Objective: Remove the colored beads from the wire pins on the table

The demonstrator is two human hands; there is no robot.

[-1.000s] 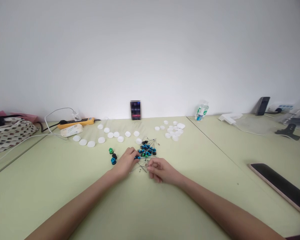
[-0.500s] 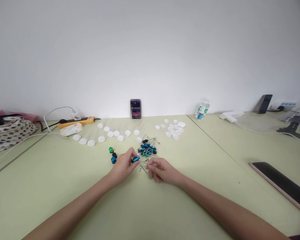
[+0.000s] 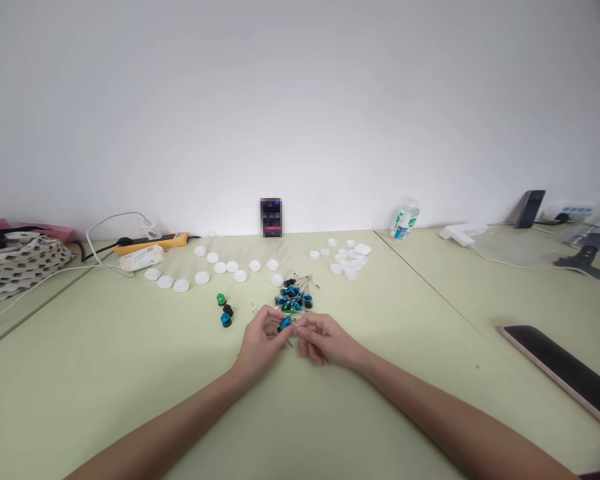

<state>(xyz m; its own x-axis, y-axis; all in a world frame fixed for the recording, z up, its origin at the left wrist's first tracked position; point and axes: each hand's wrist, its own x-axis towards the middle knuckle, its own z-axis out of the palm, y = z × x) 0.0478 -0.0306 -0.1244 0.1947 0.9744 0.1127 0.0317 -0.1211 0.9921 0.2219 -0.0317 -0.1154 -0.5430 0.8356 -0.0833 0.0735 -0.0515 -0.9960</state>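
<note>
Between the thumb and fingers of my left hand (image 3: 265, 339) is a small blue and black part (image 3: 285, 323). My right hand (image 3: 325, 339) pinches a thin metal rod (image 3: 293, 323) that reaches the blue part; the two hands nearly touch. Just beyond them lies a pile of blue, black and green parts (image 3: 295, 293) with thin metal rods sticking out. To the left stand a green part (image 3: 221, 299), a black part (image 3: 228, 310) and a blue part (image 3: 226, 320), close together on the table.
White round pieces (image 3: 240, 275) are scattered at the back left, and more (image 3: 351, 273) at the back right. A phone (image 3: 271, 218) leans on the wall. Farther out are a yellow power strip (image 3: 153, 243), a clear bottle (image 3: 405, 220) and a dark flat device (image 3: 565, 370).
My left hand has moved right with the blue part, up to my right hand. My right hand has hardly moved, and the rod between its fingers now meets the blue part.
</note>
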